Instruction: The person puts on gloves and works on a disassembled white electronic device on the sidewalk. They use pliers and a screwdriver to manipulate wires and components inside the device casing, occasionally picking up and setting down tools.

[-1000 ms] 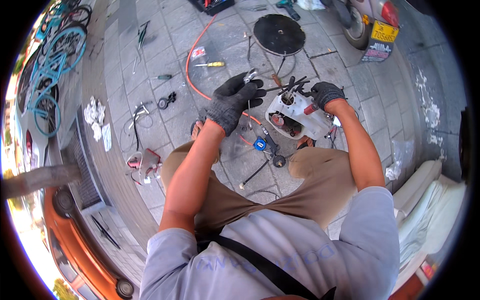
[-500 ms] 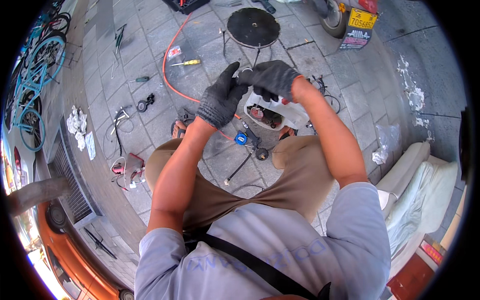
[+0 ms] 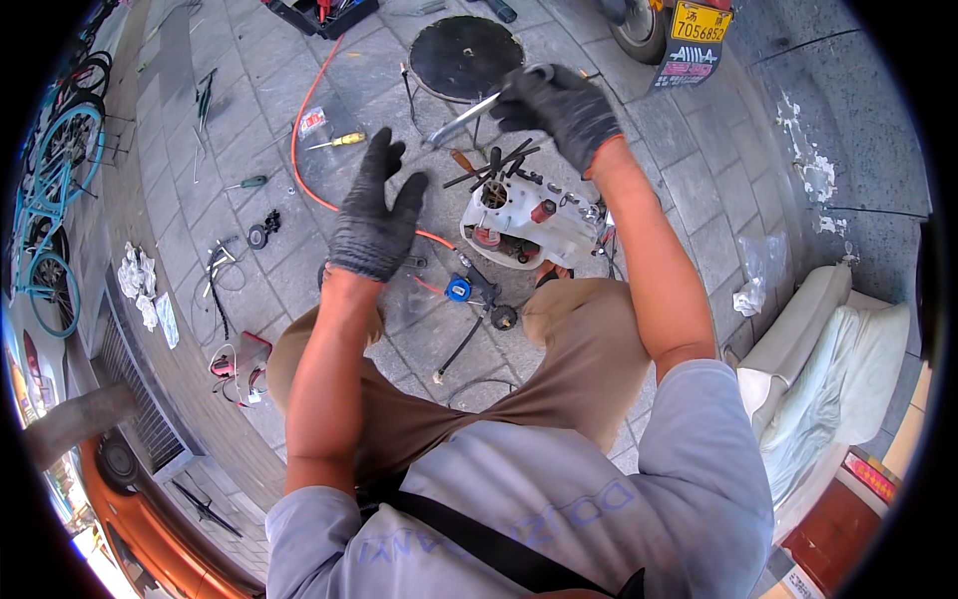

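Note:
My right hand, in a dark grey knit glove, is closed around one end of a silver wrench. The wrench's free end slants down to the left, above the paving. My left hand, gloved alike, holds nothing; its thumb and fingers are spread. Between my feet and below my right hand stands a cut-open white plastic container of tools. A screwdriver with an orange-brown handle and several dark rods stick out of its top. A blue-faced gauge on an orange hose lies near my left wrist.
A round black stool seat stands ahead. On the left paving lie a yellow-handled screwdriver, a green-handled screwdriver and cables. A black toolbox is at the far edge, a scooter wheel far right, a pale couch at right.
My hands, close together before, have parted. The left has moved left and spread its fingers; the right has moved right, with the wrench now plainly visible. The whole view has shifted slightly.

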### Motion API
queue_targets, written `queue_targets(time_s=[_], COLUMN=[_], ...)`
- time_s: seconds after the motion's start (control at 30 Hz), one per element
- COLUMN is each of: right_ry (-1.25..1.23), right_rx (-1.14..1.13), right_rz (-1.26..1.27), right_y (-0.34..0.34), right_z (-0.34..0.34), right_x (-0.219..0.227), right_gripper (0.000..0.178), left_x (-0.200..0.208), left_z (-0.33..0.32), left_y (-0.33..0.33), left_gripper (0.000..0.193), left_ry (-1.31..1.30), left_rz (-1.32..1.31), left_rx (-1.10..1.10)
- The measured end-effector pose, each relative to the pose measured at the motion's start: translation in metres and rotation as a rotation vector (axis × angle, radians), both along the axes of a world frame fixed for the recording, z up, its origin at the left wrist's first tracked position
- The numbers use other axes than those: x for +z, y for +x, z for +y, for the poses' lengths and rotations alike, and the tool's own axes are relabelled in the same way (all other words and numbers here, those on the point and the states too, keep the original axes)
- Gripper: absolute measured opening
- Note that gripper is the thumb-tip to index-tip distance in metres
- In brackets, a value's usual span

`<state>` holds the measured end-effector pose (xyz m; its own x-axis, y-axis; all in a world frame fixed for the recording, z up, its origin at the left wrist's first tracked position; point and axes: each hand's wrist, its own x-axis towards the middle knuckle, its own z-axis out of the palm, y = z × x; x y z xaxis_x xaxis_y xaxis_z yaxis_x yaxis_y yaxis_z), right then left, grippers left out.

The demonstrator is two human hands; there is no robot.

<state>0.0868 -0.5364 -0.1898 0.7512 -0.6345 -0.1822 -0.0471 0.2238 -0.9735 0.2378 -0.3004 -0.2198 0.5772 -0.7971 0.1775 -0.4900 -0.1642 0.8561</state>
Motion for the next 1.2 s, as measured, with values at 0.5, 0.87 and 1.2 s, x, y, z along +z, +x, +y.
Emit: queue_targets(time_s=[0.5, 0.87, 1.2], right_ry=[0.194, -0.026, -0.772], right_rx=[-0.038, -0.009, 0.421], right_rz=[0.262, 0.393, 0.833], right_y=[-0.017, -0.011, 0.037], right_z=[-0.067, -0.065, -0.03], right_x=[-0.104, -0.095, -0.096], right_gripper=[0.023, 0.031, 0.043], left_x=[-0.006, -0.009, -0.003], left_z=[0.022, 0.018, 0.013], left_y=[0.011, 0.012, 0.007], left_gripper=[0.054, 0.053, 0.053], left_ry=[0.594, 0.582, 0.596], left_rz=[-0.06, -0.095, -0.121], left_rx=[-0.315, -0.357, -0.415])
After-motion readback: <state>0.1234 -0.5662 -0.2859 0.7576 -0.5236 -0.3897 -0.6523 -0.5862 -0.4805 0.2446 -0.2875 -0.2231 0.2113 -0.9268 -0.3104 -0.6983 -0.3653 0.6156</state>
